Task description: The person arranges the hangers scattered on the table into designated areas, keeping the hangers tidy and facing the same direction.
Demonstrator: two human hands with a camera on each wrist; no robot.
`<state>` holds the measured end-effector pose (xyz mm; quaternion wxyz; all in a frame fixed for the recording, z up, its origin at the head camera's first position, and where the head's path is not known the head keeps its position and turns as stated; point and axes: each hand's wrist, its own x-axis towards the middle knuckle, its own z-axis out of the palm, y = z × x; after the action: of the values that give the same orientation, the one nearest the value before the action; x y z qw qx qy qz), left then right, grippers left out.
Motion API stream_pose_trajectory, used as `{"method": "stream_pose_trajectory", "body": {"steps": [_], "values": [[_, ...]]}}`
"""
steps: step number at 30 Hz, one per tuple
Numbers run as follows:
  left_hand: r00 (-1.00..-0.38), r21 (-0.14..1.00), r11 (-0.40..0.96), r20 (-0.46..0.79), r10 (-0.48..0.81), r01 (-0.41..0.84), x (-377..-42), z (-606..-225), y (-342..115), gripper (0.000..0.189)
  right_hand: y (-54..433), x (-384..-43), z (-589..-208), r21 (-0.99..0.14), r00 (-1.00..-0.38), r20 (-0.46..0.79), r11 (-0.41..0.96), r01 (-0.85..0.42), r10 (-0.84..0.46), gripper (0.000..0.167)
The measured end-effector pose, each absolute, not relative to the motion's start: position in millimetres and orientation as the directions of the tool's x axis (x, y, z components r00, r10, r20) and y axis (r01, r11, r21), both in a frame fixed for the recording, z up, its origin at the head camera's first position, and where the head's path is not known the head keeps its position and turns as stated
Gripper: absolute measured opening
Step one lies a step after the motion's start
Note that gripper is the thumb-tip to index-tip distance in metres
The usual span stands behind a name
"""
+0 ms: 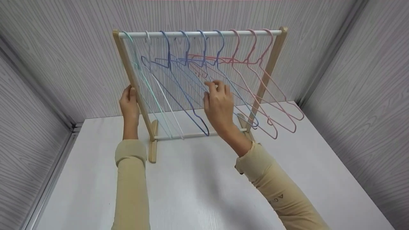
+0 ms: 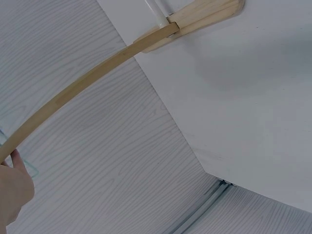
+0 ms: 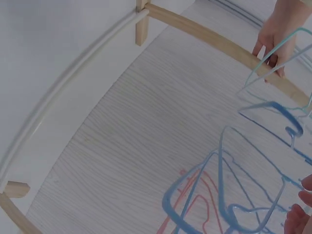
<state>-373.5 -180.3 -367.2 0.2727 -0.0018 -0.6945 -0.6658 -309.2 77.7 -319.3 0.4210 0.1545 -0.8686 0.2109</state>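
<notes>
A small clothes rack has a white top rail [image 1: 195, 34] and wooden side posts. My left hand [image 1: 129, 103] grips the left wooden post [image 1: 132, 75] partway up, fingers and thumb around it. My right hand [image 1: 219, 107] hovers before the blue hangers, fingers loosely bent; nothing shows between its fingertips [image 3: 306, 197]. Several blue hangers [image 1: 187, 102] hang mid-rail, the closest beside those fingertips in the right wrist view. A mint green hanger [image 1: 148, 84] and a white hanger [image 1: 162, 91] hang at the left. Three pink hangers, one being the outermost pink hanger [image 1: 276, 83], hang at the right.
The rack stands on a white tabletop [image 1: 179, 185] on wooden feet, such as the left foot [image 1: 153, 153]. A thin white lower bar [image 1: 191, 135] joins the posts. Wood-grain panels [image 1: 80, 64] enclose the table at the back and sides.
</notes>
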Motion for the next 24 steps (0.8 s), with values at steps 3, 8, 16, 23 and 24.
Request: {"method": "stream_pose_trajectory", "body": {"steps": [3, 8, 16, 23, 24], "values": [[-0.857, 0.928, 0.113, 0.371, -0.358, 0.354, -372.8, -366.3, -180.3, 0.043, 90.6, -312.0, -320.5, -0.285, -0.635, 0.771, 0.865, -0.414, -0.050, 0.025], [-0.865, 0.934, 0.108, 0.355, -0.353, 0.339, -376.0, -369.1, -182.0, 0.045, 103.5, -314.8, -328.3, -0.299, -0.675, 0.736, 0.869, -0.395, -0.053, 0.027], [-0.856, 0.933, 0.141, 0.359, -0.371, 0.330, -380.5, -373.0, -183.1, 0.047, 115.9, -319.2, -333.0, -0.311, -0.702, 0.711, 0.876, -0.368, -0.043, 0.029], [-0.860, 0.932, 0.131, 0.361, -0.361, 0.337, -380.8, -371.8, -182.7, 0.048, 121.6, -322.4, -338.3, -0.288, -0.685, 0.725, 0.870, -0.400, -0.074, 0.012], [-0.862, 0.934, 0.126, 0.358, -0.358, 0.335, -380.9, -371.9, -182.7, 0.048, 122.4, -322.7, -338.7, -0.292, -0.685, 0.724, 0.868, -0.401, -0.073, 0.011]]}}
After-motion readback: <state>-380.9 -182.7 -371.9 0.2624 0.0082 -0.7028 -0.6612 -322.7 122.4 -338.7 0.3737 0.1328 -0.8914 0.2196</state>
